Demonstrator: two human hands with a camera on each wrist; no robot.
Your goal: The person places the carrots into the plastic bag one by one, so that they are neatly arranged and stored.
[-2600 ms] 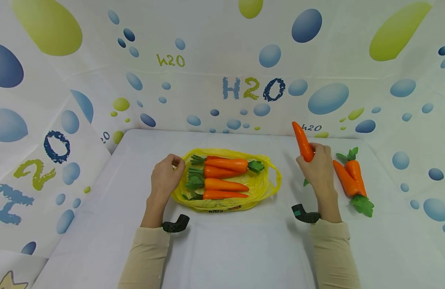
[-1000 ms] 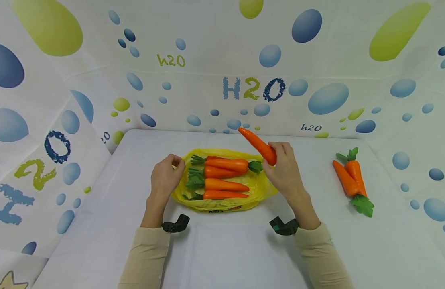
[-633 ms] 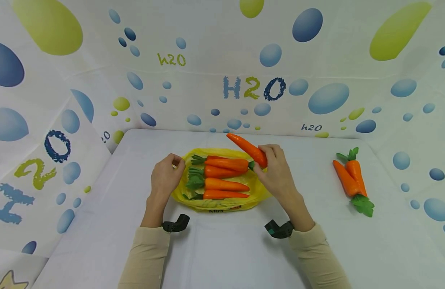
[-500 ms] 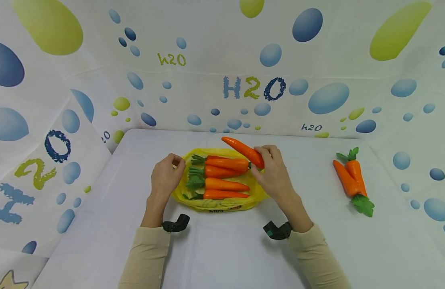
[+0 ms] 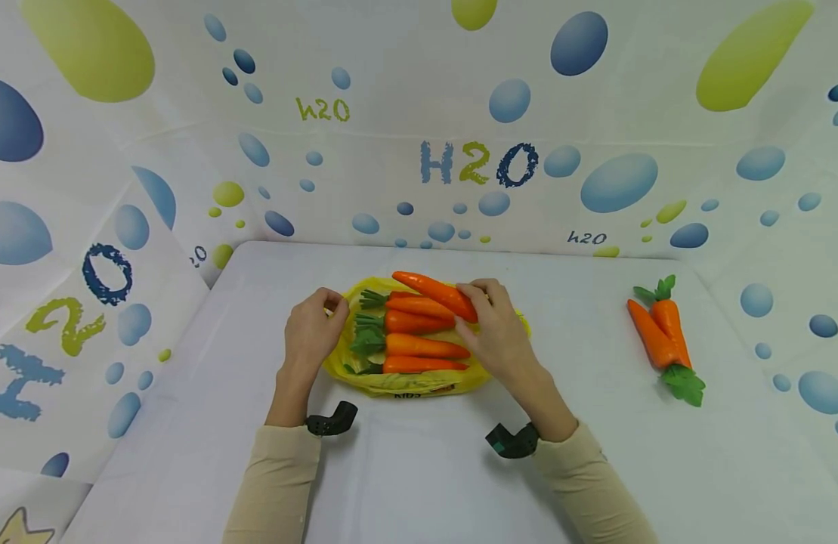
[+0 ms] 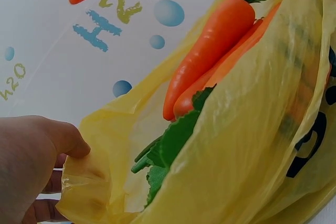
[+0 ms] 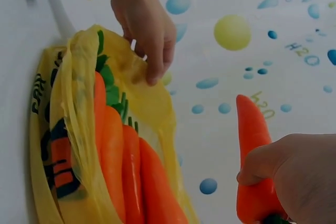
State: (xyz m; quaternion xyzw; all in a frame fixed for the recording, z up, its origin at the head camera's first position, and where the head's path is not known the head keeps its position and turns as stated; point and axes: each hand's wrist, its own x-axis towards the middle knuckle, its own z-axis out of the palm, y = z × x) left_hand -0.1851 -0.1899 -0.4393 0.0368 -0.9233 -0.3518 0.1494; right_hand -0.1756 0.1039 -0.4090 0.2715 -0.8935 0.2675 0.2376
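Observation:
A yellow plastic bag (image 5: 490, 368) lies with its mouth spread, several orange carrots (image 5: 419, 346) with green tops inside. My left hand (image 5: 313, 330) pinches the bag's left rim between thumb and fingers, as the left wrist view shows up close. Above the bag's back right part, my right hand (image 5: 498, 332) grips one more carrot (image 5: 432, 292) near its thick end. That carrot's tip points left, over the carrots in the bag. In the right wrist view the held carrot (image 7: 251, 129) is apart from the bag, and its green top is mostly hidden by the hand.
Two crossed carrots (image 5: 663, 332) with leaves lie on the white tabletop (image 5: 419, 468) at the right. A white backdrop (image 5: 391, 45) with blue and green spots rises behind and left of the table. Black wrist cameras (image 5: 514, 440) stick out from both wrists.
My right hand has carried the carrot leftward from the right side of the table to over the bag, lowering it lately. My left hand has stayed at the bag's rim.

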